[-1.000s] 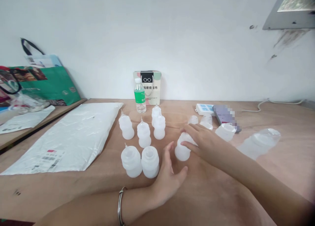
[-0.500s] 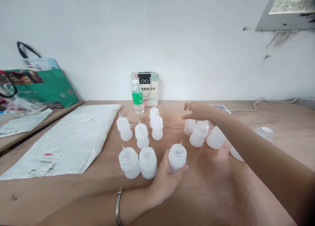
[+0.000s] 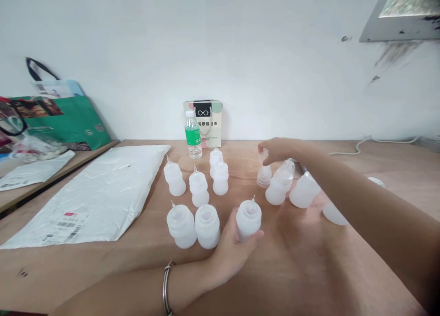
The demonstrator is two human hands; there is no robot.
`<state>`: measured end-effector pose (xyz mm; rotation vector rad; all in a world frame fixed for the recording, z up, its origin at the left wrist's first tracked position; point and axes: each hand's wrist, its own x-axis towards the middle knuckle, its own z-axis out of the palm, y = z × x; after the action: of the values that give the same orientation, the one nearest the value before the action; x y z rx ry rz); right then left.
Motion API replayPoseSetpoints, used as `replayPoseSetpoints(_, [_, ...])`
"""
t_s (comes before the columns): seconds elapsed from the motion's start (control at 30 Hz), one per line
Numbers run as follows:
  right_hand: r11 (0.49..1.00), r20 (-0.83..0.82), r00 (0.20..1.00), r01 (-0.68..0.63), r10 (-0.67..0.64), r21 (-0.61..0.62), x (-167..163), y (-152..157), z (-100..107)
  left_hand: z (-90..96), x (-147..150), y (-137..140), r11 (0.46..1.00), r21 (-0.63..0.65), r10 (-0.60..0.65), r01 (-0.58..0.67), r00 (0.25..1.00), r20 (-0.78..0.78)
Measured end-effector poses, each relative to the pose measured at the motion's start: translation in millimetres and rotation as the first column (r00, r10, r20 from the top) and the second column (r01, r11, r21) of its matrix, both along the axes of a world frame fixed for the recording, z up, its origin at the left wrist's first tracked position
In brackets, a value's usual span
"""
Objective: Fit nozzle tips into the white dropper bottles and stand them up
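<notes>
My left hand (image 3: 232, 249) is wrapped round a translucent white squeeze bottle (image 3: 248, 219), upright, with an open top and a thin tip at its rim. Farther back, my right hand (image 3: 275, 152) has its fingers closed round the top of a clear plastic cap (image 3: 264, 158), just over the ribbed clear plastic base (image 3: 264, 177) on the table. Whether cap and base are one piece I cannot tell. Two similar white bottles, an open-topped bottle (image 3: 207, 226) and a bottle with a thin tip (image 3: 181, 226), stand left of my left hand.
Several white bottles with thin tips (image 3: 199, 187) stand behind. Bottles with clear covers (image 3: 277, 187) stand at right, partly behind my right forearm. A water bottle (image 3: 193, 137) and paper bag (image 3: 213, 123) stand by the wall. A white mailing bag (image 3: 103, 192) lies at left.
My right hand has come down slightly and its fingers have closed on the clear cap. My left hand keeps hold of the squeeze bottle in the same place.
</notes>
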<state>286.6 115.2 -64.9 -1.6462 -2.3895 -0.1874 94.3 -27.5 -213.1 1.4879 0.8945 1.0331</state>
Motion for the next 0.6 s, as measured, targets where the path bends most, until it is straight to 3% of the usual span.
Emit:
replayPoseSetpoints(0.1, [0.993,-0.009,1.000,-0.012,0.011,-0.120,-1,-35,23,-0.2,0,0,1.000,0.007,0.019,-0.018,1.000,-0.009])
replayPoseSetpoints(0.13, [0.975,-0.082,0.997,-0.035,0.018,-0.218,-2,-50,27,-0.3,0,0,1.000,0.007,0.021,-0.021,1.000,-0.009])
replayPoseSetpoints(0.2, [0.947,-0.188,0.981,-0.112,0.056,-0.302,-7,-78,29,-0.4,0,0,1.000,0.010,0.024,-0.024,1.000,-0.002])
replayPoseSetpoints(0.37, [0.918,-0.319,0.928,-0.284,0.191,-0.278,-22,-120,7,0.0,1,1,0.999,0.038,0.012,-0.013,1.000,0.011])
replayPoseSetpoints(0.5, [0.868,-0.361,0.889,-0.397,0.283,-0.297,-32,-123,-13,-0.5,1,1,1.000,0.026,0.005,-0.006,1.000,0.017])
replayPoseSetpoints(0.6, [0.839,-0.477,0.836,-0.448,0.271,-0.308,-33,-123,-30,0.0,1,0,1.000,0.030,-0.002,0.001,1.000,0.029])
